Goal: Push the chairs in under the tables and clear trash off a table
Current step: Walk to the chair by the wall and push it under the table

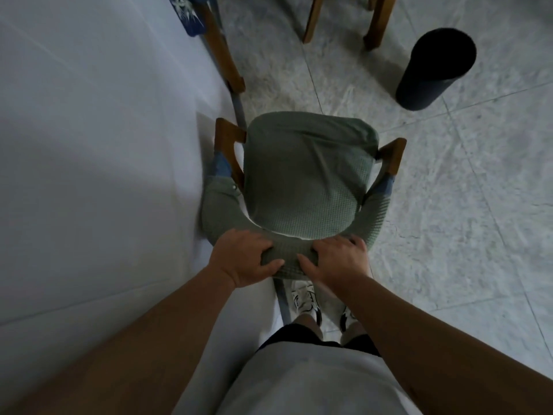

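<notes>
1. Grey marbled floor tiles (419, 235) covered the right half of the view; a white tabletop (89, 145) filled the left half.
2. One chair (305, 181), with green fabric over its seat and curved backrest and with wooden arms, stood beside the tabletop's right edge, its left arm just at that edge.
3. Left hand (242, 262) was closed on the backrest's top rail, fingers curled over the fabric.
4. Right hand (338, 262) gripped the same rail just beside the left, thumb pressed into the fabric.
5. A dark cylindrical bin (434, 70) stood on the floor, well apart from the chair, toward the far right.
6. Wooden legs of a second chair (377, 22) were visible at the top edge.
</notes>
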